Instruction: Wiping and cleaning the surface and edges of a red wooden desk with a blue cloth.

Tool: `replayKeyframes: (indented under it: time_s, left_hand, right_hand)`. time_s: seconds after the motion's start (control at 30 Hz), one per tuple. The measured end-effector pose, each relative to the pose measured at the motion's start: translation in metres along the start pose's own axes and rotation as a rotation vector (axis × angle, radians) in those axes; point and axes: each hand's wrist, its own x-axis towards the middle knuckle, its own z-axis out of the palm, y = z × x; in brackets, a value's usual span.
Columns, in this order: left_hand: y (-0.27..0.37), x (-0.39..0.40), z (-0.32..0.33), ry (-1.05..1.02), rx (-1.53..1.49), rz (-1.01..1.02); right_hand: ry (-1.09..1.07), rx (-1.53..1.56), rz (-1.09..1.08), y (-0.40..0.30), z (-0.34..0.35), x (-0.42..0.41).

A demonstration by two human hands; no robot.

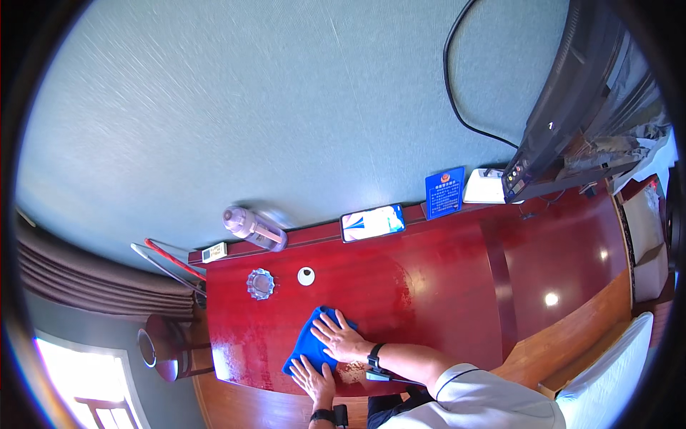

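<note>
A blue cloth (310, 343) lies spread on the glossy red wooden desk (445, 300), near its front edge. My left hand (312, 379) rests flat on the cloth's lower corner with its fingers apart. Farther up and to the right, my right hand (340, 338) presses flat on the cloth, fingers spread. Both wrists wear dark bands. Wet-looking patches show on the desk around the cloth. Beyond it stand a scalloped glass ashtray (260, 284) and a small white round object (306, 276) with a dark spot.
Along the wall are a white remote control (214, 252), a lilac bottle (256, 229), a lit smartphone (373, 223), a blue sign (445, 193) bearing writing and a white box (483, 186). A television (552, 107) stands at right; a round stool (161, 348) at left.
</note>
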Motion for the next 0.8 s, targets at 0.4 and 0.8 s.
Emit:
replayKeyframes:
  time_s: [0.4, 0.8]
  left_hand:
    - [0.004, -0.084, 0.025, -0.166, 0.027, 0.227]
    - [0.138, 0.071, 0.011, -0.113, 0.025, 0.783]
  right_hand:
    - [-0.011, 0.060, 0.042, -0.001, -0.023, -0.143]
    - [0.210, -0.114, 0.556, 0.082, -0.054, -0.120]
